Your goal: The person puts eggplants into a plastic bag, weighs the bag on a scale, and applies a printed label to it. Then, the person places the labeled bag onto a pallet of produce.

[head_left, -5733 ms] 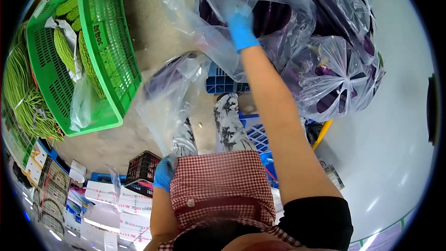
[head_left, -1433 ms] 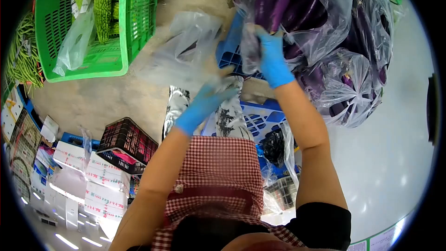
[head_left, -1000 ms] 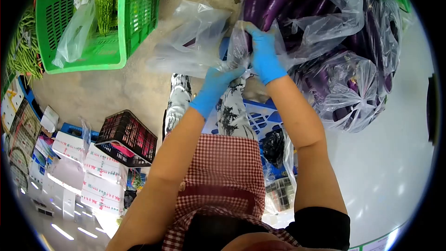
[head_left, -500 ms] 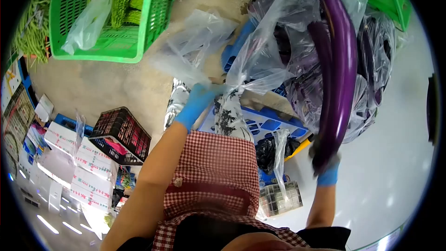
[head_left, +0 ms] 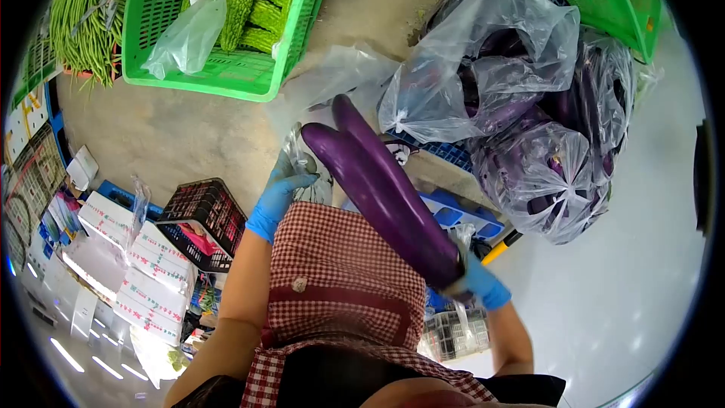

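Floor (head_left: 189, 125): dull tan-grey, spread before you
Right side: pale glossy surface (head_left: 619, 295) with soft reflections
Light: bright white streaks (head_left: 66, 355), your lower left

Right grip (head_left: 476, 281) holds two eggplants (head_left: 393, 208), left grip (head_left: 282, 190) a plastic bag (head_left: 336, 81).

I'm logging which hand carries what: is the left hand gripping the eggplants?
No, the right hand grips the eggplants at their stem end, while the left hand holds a clear plastic bag.

Beyond the checked apron (head_left: 332, 245), the top edge crops the bitter-melon crate (head_left: 226, 91); left of the apron, white cartons (head_left: 151, 298) — printed too small to read; right of it, eggplants (head_left: 385, 200) partly hide the right hand (head_left: 477, 281).
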`<state>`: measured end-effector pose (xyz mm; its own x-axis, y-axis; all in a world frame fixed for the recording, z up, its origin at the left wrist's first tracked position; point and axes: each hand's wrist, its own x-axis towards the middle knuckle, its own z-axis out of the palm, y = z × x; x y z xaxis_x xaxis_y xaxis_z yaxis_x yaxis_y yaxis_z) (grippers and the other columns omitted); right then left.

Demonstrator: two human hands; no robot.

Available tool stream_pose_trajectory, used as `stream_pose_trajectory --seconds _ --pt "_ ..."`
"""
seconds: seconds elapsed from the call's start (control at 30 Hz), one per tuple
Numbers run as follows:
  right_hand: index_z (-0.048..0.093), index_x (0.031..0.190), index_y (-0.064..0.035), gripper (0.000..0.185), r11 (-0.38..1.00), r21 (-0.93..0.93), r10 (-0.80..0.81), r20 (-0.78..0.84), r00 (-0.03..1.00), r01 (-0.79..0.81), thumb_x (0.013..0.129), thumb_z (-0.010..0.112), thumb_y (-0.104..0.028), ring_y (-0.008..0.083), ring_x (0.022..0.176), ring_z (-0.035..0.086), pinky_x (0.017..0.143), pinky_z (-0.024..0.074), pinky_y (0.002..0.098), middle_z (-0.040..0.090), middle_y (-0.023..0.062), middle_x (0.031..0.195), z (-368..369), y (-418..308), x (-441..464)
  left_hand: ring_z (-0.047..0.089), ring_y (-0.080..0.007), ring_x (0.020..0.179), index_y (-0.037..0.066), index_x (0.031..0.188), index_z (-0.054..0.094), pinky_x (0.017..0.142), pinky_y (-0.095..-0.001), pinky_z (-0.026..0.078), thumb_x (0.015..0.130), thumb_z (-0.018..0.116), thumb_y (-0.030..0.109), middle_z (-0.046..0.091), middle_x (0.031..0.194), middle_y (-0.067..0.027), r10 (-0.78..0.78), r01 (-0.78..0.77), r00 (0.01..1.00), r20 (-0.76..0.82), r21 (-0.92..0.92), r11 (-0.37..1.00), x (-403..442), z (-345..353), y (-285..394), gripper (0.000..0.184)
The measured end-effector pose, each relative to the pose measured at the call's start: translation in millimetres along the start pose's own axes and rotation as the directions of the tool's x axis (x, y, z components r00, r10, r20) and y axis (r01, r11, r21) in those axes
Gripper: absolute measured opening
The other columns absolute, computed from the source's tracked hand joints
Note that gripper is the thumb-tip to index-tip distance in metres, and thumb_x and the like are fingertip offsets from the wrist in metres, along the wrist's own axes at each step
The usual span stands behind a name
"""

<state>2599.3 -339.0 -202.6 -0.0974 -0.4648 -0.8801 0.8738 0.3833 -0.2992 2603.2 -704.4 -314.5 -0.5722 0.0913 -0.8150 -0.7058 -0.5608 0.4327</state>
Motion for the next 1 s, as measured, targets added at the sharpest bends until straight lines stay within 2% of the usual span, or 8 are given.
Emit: stream_pose_trajectory --seconds 0.07,0.23,0.4,0.53,0.67,0.8,0.9,1.0 --pt "0.022 0.134 -0.0070 0.104 0.979 -0.053 0.199 0.032 0.980 -0.197 0.046 0.078 -0.007 0.0198 0.108 0.043 0.095 0.0314 0.0279 0.045 0.0103 0.118 -16.7 -27.1 39.7 0.048 -0.0094 0.079 0.014 0.139 0.018 0.074 -0.0235 0.043 0.066 0.055 -0.010 0.050 0.093 -0.0012 -0.070 0.070 0.997 0.012 0.042 0.997 0.8 -11.5 -2.5 0.086" --pt "0.039 0.122 -0.0039 0.081 0.745 -0.632 -0.091 0.222 0.971 0.214 0.050 0.076 -0.011 0.0183 0.087 0.053 0.074 0.0448 0.0294 0.055 0.0118 0.100 -39.9 -83.7 153.4 0.044 -0.0083 0.083 0.014 0.139 0.018 0.079 -0.0217 0.040 0.066 0.061 -0.006 0.047 0.101 0.0017 -0.275 0.229 0.947 0.167 0.251 0.940 -1.8 -32.6 -17.4 0.088" --pt "0.063 0.087 -0.0048 0.036 0.787 -0.516 0.516 0.250 0.819 -0.338 0.057 0.072 -0.022 0.0146 0.073 0.055 0.062 0.0437 0.0246 0.061 0.0043 0.086 -31.7 -124.4 292.4 0.043 -0.0079 0.081 0.015 0.140 0.015 0.079 -0.0208 0.038 0.067 0.063 -0.004 0.046 0.093 0.0025 -0.331 0.302 0.906 0.263 0.144 0.942 -1.6 -46.7 -38.1 0.089" --pt "0.066 0.082 -0.0089 0.021 0.852 -0.413 0.426 0.188 0.885 -0.322 0.067 0.067 -0.023 0.0141 0.069 0.055 0.060 0.0436 0.0241 0.062 0.0030 0.083 -11.2 -127.6 390.2 0.044 -0.0102 0.068 0.012 0.140 0.011 0.067 -0.0200 0.037 0.063 0.059 -0.009 0.045 0.073 0.0004 -0.274 0.242 0.929 0.248 0.151 0.958 -5.3 -58.5 -16.8 0.094" --pt "0.060 0.102 -0.0096 0.030 0.907 0.405 0.120 0.020 0.993 -0.117 0.081 0.051 -0.027 0.0146 0.074 0.057 0.065 0.0456 0.0285 0.062 0.0043 0.092 -51.8 -13.7 514.8 0.046 -0.0128 0.068 0.010 0.140 0.010 0.068 -0.0264 0.040 0.059 0.060 -0.003 0.046 0.073 -0.0003 -0.125 0.124 0.989 0.080 0.017 0.992 -12.1 -100.9 -14.3 0.096" --pt "0.054 0.112 -0.0072 0.037 0.937 0.174 -0.122 -0.654 0.746 0.305 0.085 0.047 -0.032 0.0151 0.081 0.056 0.072 0.0453 0.0289 0.060 0.0052 0.098 -113.1 43.0 456.7 0.047 -0.0140 0.069 0.010 0.140 0.004 0.071 -0.0266 0.041 0.060 0.061 -0.001 0.049 0.075 -0.0043 -0.074 0.085 0.996 0.045 -0.332 0.939 -19.7 -104.0 -5.5 0.099" --pt "0.052 0.115 -0.0065 0.036 0.769 -0.579 -0.597 -0.500 0.627 0.270 0.084 0.052 -0.025 0.0169 0.086 0.055 0.075 0.0448 0.0301 0.059 0.0084 0.104 -81.3 -19.4 356.4 0.045 -0.0127 0.071 0.012 0.141 0.006 0.069 -0.0236 0.038 0.061 0.062 -0.001 0.051 0.079 -0.0037 -0.109 0.125 0.987 0.119 -0.138 0.983 -7.9 -87.1 -1.9 0.098" --pt "0.053 0.114 -0.0023 0.037 0.921 -0.352 -0.327 -0.468 0.821 0.166 0.080 0.060 -0.017 0.0175 0.087 0.056 0.074 0.0457 0.0300 0.059 0.0104 0.102 -87.4 -10.9 314.0 0.043 -0.0119 0.071 0.012 0.141 0.006 0.068 -0.0219 0.037 0.060 0.063 -0.002 0.049 0.078 -0.0016 -0.094 0.115 0.984 0.152 -0.139 0.983 -5.0 -57.1 -6.8 0.100"
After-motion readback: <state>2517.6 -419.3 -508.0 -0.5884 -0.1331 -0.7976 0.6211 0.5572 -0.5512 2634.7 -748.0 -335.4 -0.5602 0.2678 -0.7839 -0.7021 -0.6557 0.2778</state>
